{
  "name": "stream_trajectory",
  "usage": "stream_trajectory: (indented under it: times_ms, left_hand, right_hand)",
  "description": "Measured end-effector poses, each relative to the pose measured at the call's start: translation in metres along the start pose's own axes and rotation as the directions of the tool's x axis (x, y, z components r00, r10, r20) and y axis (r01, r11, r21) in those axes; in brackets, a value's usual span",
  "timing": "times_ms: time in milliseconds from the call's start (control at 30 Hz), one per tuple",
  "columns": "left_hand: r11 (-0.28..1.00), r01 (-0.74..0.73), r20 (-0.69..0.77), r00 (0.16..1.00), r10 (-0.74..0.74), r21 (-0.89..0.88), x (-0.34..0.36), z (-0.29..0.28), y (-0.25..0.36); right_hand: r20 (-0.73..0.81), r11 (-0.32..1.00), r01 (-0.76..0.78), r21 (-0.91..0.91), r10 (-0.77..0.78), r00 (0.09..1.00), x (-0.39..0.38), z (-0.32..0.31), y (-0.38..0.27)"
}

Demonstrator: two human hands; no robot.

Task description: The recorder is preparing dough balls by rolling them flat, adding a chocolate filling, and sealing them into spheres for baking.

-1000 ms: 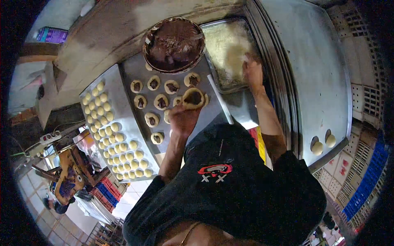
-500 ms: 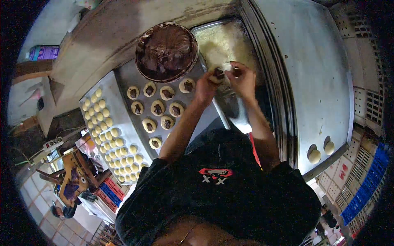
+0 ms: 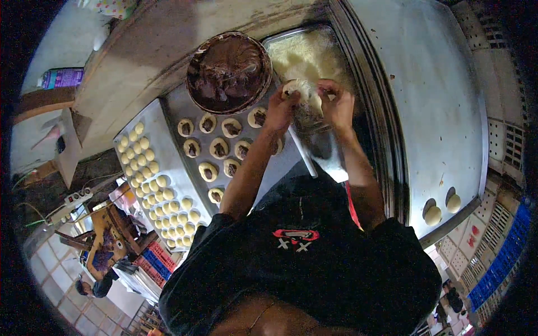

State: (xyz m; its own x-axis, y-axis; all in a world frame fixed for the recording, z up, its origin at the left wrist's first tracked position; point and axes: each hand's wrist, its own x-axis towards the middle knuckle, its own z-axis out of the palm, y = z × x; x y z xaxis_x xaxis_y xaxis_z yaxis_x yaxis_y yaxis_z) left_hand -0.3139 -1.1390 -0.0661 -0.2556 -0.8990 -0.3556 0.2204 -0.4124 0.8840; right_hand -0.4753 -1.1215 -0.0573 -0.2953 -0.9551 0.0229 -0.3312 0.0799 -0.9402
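Over the pan of pale yellow crumbs or powder (image 3: 305,47), a piece of dough (image 3: 305,91) is held up between my two hands. My left hand (image 3: 279,112) is closed on its left side, where a dark spot of filling shows beside the fingertips. On its right side my right hand (image 3: 339,109) pinches at the dough's edge with thumb and fingers. To the left of the hands stands a round bowl (image 3: 193,92) of thick dark chocolate filling. Several flattened dough rounds (image 3: 218,148) with dollops of the filling lie on a grey tray (image 3: 188,101), partly behind my left forearm.
Another metal tray (image 3: 162,137) at the left carries many small dough balls (image 3: 168,208). A wide metal sheet (image 3: 443,112) to the right bears two dough balls (image 3: 432,215) near its near end. Ridged dark rims (image 3: 381,112) run between the pan and that sheet. Stacked crates stand around.
The dough has turned between my hands, so more of its pale surface shows and less filling. My right hand has shifted slightly right, away from the left. The whole view has moved slightly.
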Motion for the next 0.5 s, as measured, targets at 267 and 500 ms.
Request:
stream_trajectory:
  times_ms: [267,500]
  left_hand:
    - [0.989,0.049,0.237,0.971,-0.015,-0.141,0.009,0.003,-0.005]
    - [0.991,0.133,0.167,0.976,-0.137,0.036,0.014,0.009,-0.018]
  right_hand:
    - [0.323,0.916,-0.280,0.289,0.182,0.929,-0.005,-0.020,0.016]
    - [0.092,0.954,0.183,-0.237,-0.166,0.982,-0.026,-0.008,-0.024]
